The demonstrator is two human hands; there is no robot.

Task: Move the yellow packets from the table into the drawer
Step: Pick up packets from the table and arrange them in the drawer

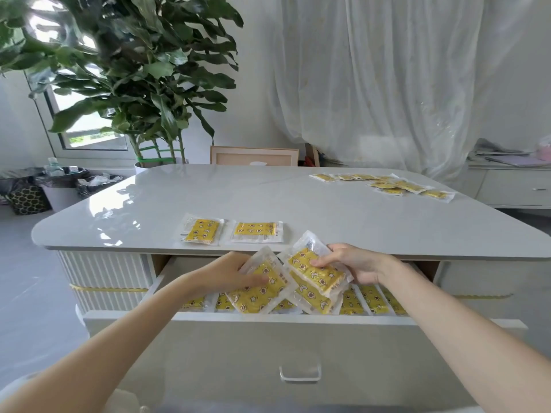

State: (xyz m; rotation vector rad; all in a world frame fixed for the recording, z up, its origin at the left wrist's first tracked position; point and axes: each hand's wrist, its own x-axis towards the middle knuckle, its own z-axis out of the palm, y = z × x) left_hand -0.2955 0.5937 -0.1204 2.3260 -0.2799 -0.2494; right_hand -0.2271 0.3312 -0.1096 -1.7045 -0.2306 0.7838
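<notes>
The drawer (pixel 298 320) under the white table (pixel 268 198) stands pulled open, with several yellow packets lined along its bottom. Over it, my left hand (pixel 229 274) grips one yellow packet (pixel 256 293), tilted. My right hand (pixel 354 263) holds a small stack of yellow packets (pixel 316 272) just right of that one, overlapping it. Two more packets (pixel 201 231) (pixel 258 231) lie side by side near the table's front edge. Several others (pixel 387 184) are spread at the far right of the tabletop.
A large potted plant (pixel 143 84) stands behind the table at the left, with lined bins (pixel 59 186) on the floor beside it. A wooden frame (pixel 253 156) leans behind the table. A low cabinet (pixel 512 186) sits at the right under white curtains.
</notes>
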